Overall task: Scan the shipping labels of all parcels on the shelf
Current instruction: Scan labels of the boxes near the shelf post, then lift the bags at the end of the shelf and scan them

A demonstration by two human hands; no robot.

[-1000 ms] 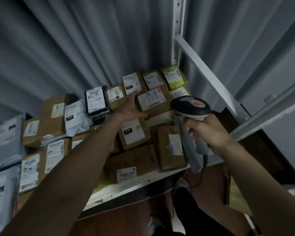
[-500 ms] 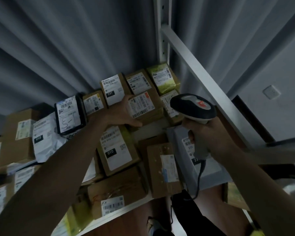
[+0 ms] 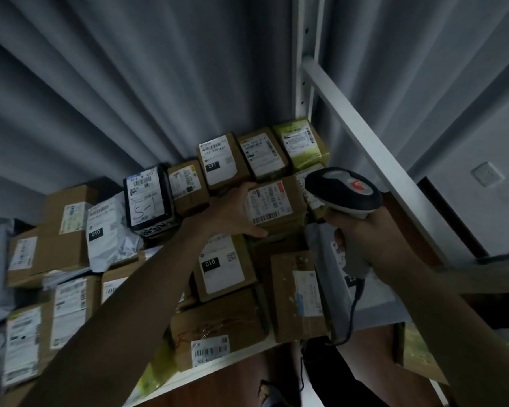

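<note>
Head view: left hand [image 3: 232,212] has shifted from the 231 parcel [image 3: 219,163] to gripping the brown parcel [image 3: 272,205] near the shelf's [image 3: 218,370] back right corner; right hand [image 3: 362,230] keeps gripping the scanner [image 3: 343,192], ready to scan.

brown cardboard is seen on most parcels [image 3: 227,321], each marked with a white label printed in black barcodes; one parcel [image 3: 301,145] is yellow-green, one [image 3: 147,198] black; a white mailer [image 3: 106,233] is tagged with a black "010" patch; the scanner [image 3: 343,190] is coloured black and grey with a red button; grey pleated curtain [image 3: 130,83] is hung behind
</note>
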